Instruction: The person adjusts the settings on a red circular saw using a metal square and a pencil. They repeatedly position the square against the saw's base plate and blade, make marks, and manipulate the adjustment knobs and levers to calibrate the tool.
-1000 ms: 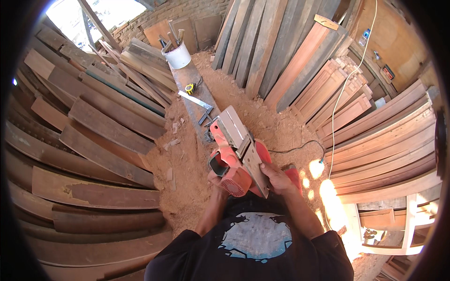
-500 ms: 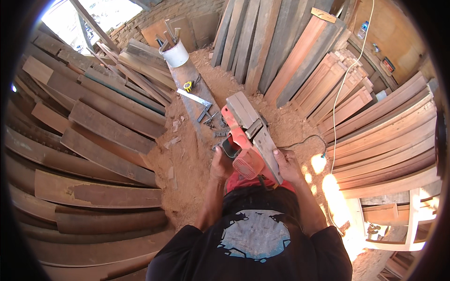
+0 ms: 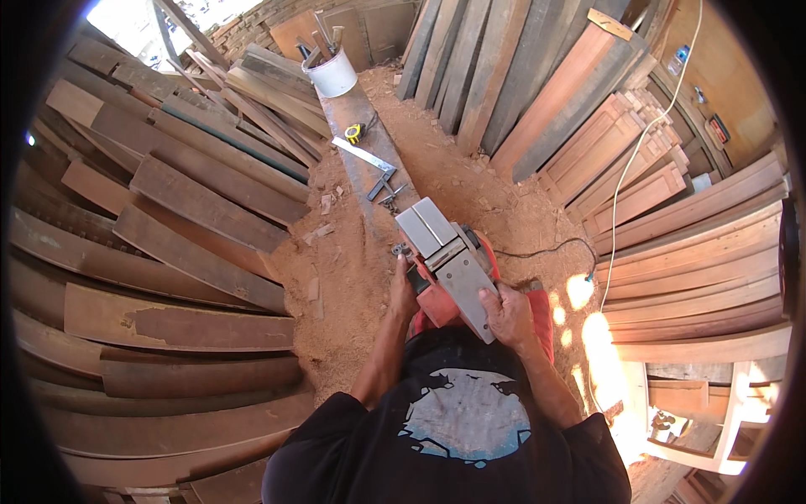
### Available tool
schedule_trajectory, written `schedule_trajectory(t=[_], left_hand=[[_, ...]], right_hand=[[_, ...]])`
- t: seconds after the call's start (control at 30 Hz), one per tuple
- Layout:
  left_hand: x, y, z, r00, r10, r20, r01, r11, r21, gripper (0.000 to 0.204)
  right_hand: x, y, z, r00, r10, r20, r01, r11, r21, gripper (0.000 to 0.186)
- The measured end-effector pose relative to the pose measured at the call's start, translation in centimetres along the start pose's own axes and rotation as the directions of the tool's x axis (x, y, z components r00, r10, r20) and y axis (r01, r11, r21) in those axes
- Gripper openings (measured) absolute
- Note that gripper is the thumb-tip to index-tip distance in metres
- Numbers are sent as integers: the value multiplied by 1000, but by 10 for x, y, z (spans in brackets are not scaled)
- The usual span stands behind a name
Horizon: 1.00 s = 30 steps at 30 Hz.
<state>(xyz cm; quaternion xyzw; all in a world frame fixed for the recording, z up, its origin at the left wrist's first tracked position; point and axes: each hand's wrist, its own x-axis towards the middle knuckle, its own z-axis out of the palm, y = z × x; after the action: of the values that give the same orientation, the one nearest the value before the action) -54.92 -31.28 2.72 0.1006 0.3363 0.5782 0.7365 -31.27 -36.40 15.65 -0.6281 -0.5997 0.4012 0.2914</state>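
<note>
In the head view, a red and grey planer is held in front of the person's black shirt, its flat metal base turned up. The right hand grasps the near end, thumb laid on the base and fingers curled around the edge. The left hand is against the planer's left side, thumb up; its other fingers are mostly hidden, so I cannot tell how tightly they close. Beyond, a plank carries a white bucket of tools, a yellow tape measure and a square. Sawdust covers the ground between stacked boards.
</note>
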Motion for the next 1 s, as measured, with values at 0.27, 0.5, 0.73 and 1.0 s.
schedule_trajectory(t=[0.27,0.5,0.73,1.0], left_hand=[[5,22,1,946,307,102,-290,665,689,65],[-8,39,60,952,288,100,-222,429,876,78],[-13,42,44,948,263,179,-313,670,673,66],[-17,46,40,948,243,203,-317,752,578,67]], right_hand=[[12,5,10,997,-80,-14,78,990,-119,44],[13,-3,9,994,-106,-2,102,964,-247,45],[6,-18,4,994,25,109,10,950,-311,53],[1,-45,-12,931,-363,-36,323,867,-380,53]])
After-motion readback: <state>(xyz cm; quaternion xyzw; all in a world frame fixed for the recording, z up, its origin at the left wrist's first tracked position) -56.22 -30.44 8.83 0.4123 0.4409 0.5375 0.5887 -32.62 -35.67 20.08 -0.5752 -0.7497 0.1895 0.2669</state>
